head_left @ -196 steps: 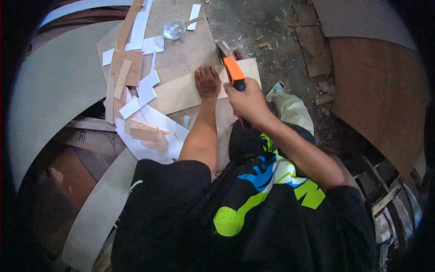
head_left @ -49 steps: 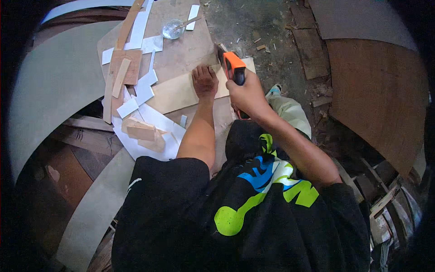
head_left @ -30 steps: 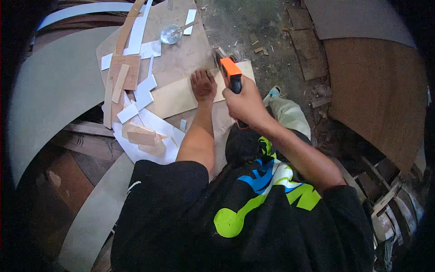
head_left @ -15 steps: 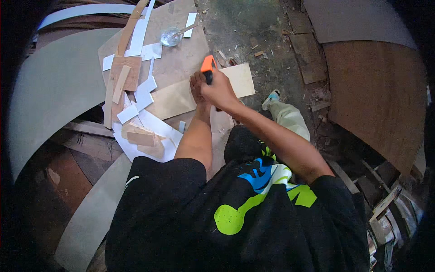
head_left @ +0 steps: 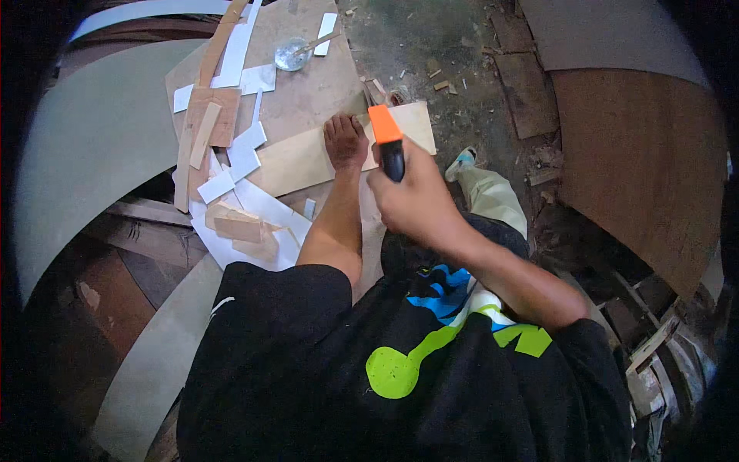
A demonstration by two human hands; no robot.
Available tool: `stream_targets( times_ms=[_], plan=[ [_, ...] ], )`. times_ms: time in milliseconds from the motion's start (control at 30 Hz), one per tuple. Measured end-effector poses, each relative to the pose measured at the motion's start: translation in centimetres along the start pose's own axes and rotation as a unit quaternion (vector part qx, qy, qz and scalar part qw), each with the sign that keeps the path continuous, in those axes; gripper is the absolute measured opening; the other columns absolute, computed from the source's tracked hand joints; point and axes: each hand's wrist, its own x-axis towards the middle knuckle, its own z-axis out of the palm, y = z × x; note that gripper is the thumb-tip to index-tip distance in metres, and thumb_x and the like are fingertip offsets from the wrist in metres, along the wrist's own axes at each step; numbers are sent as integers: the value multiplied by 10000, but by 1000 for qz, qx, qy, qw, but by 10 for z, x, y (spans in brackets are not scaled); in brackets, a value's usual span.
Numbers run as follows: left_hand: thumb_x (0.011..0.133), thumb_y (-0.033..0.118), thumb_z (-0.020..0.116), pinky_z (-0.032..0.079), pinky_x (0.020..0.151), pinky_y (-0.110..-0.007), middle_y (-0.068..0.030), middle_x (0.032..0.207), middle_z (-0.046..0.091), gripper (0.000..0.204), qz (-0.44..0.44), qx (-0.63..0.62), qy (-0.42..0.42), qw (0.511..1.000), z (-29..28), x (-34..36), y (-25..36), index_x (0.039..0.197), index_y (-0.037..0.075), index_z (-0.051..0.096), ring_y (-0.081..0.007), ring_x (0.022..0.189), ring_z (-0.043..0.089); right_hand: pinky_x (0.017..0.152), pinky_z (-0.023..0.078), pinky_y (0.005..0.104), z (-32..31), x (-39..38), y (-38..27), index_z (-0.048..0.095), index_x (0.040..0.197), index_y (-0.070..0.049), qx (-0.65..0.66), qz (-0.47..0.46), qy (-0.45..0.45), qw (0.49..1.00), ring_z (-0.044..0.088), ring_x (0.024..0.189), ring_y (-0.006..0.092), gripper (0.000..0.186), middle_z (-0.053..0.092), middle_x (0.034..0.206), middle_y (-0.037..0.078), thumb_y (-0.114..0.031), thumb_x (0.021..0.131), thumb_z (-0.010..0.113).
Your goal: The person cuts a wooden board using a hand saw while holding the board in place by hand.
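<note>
Right hand (head_left: 412,196) has swung right, its grip closed round the orange-and-black knife (head_left: 387,138), pointing away.

A thin panel (head_left: 308,158) is laid on a larger board (head_left: 308,85), with the left hand (head_left: 346,141) pressed flat upon it. The right hand (head_left: 412,200), just right, grips a utility knife (head_left: 387,138). A glass dish (head_left: 291,55) is positioned behind; cut strips (head_left: 231,154) are scattered left.

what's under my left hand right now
Your left hand presses flat on a pale wood sheet, which lies on a larger brown board. The patch of sheet beneath the palm is covered. Your right hand holds an orange-and-black tool beside it.
</note>
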Motion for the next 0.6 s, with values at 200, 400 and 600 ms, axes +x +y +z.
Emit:
stream_targets(
  times_ms=[200, 400, 600],
  plan=[
    [858, 219, 491, 403, 837, -372, -103, 898, 513, 176, 33, -26, 10, 999, -1, 9, 21, 886, 47, 520, -265, 880, 490, 490, 398, 290, 3, 85, 72, 462, 802, -42, -122, -62, 90, 987, 525, 584, 106, 79, 437, 571, 25, -64, 775, 533],
    [875, 211, 463, 395, 854, -398, -127, 881, 508, 182, -11, -44, 37, 998, -9, 3, 4, 873, 35, 512, -296, 902, 494, 360, 343, 280, 1, 32, 38, 443, 799, -55, -22, -6, 21, 1000, 442, 406, 103, 92, 427, 556, 7, -49, 774, 531],
    [875, 192, 462, 404, 836, -402, -126, 885, 512, 162, -1, -78, 18, 997, -1, 7, 6, 883, 38, 514, -295, 898, 495, 371, 338, 280, -7, 14, -1, 432, 796, -57, 11, 11, 18, 1000, 424, 407, 95, 91, 425, 568, 4, -38, 772, 518]
  ],
)
